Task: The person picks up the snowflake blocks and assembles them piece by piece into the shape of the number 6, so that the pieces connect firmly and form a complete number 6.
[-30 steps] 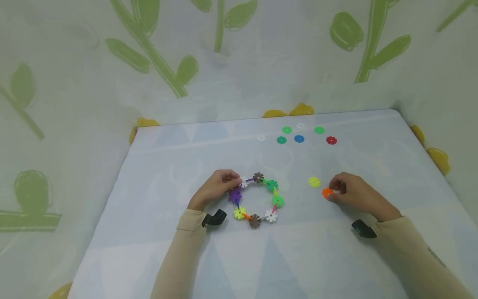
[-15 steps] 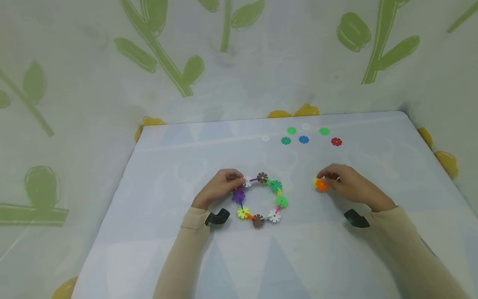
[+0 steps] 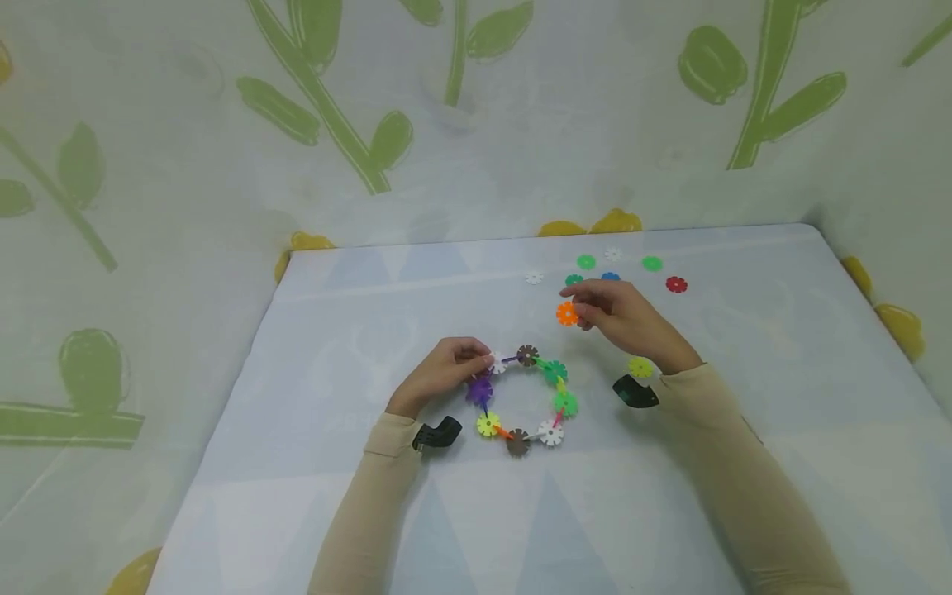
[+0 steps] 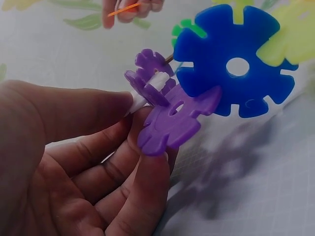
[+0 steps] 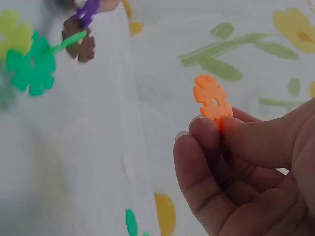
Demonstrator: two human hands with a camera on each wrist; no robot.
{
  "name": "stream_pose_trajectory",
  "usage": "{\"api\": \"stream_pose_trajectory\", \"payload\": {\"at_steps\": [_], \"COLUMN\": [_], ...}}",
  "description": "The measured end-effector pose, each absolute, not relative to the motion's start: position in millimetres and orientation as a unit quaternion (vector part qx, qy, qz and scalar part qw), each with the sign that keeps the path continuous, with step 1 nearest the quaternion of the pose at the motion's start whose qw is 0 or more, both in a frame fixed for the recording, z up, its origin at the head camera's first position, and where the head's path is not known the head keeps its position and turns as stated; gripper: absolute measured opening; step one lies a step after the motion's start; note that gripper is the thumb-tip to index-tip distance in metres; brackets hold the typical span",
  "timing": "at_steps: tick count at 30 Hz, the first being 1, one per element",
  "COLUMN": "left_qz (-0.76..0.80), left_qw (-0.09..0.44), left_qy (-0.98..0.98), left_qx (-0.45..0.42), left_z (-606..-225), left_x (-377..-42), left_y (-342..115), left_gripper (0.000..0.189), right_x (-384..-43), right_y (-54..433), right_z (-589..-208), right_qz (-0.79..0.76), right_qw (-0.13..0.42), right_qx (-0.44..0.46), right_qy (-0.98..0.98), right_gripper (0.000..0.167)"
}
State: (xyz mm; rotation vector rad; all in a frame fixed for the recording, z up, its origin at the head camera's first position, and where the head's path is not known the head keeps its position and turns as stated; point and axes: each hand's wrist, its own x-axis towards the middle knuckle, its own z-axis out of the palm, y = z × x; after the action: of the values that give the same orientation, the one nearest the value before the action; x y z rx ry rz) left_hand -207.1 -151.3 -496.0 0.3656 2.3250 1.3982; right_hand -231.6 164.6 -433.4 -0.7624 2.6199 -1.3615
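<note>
My left hand (image 3: 439,372) pinches the upper left of a ring of linked snowflake discs (image 3: 567,404) above the table. In the left wrist view, thumb and fingers grip a white disc (image 4: 140,102) joined to a purple disc (image 4: 189,129). A blue disc (image 4: 204,54) slots in just beyond. Brown, green, yellow and white discs make up other parts of the ring. Raised behind the ring's upper right, my right hand (image 3: 628,321) holds a loose orange snowflake disc (image 3: 567,314) between thumb and fingers. The right wrist view shows this orange disc (image 5: 207,93) sticking up from the fingertips.
A loose yellow disc (image 3: 640,368) lies by the right wrist. Toward the table's back are several more discs, among them a red one (image 3: 676,284), a white one (image 3: 534,278) and a blue one (image 3: 611,277) partly behind the right hand. A leaf-patterned covering (image 3: 506,149) rises behind the table.
My right hand has carried the orange disc left and away from me, past the yellow disc, which shows again. The left hand keeps its hold on the ring. The head view has shifted slightly.
</note>
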Motion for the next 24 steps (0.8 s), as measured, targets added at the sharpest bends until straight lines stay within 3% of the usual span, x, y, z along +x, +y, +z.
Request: {"api": "stream_pose_trajectory", "payload": {"at_steps": [5, 14, 24], "left_qz": [0.502, 0.505, 0.503], "left_qw": [0.204, 0.207, 0.21], "left_qy": [0.83, 0.83, 0.831], "left_qx": [0.13, 0.114, 0.115], "left_z": [-496.7, -496.8, -496.1], "left_x": [-208.7, -208.2, -209.9], "left_y": [-151.0, -153.3, -150.6], "left_gripper": [0.025, 0.024, 0.025], "right_x": [-236.6, -240.5, -244.3], "right_y": [146.9, 121.2, 101.9], "right_z": [-435.2, -436.8, -441.4], "right_qz": [-0.458, -0.456, -0.455], "right_qw": [0.052, 0.127, 0.158], "right_qx": [-0.244, -0.192, -0.167], "right_qy": [0.853, 0.86, 0.86], "right_gripper": [0.02, 0.02, 0.019]}}
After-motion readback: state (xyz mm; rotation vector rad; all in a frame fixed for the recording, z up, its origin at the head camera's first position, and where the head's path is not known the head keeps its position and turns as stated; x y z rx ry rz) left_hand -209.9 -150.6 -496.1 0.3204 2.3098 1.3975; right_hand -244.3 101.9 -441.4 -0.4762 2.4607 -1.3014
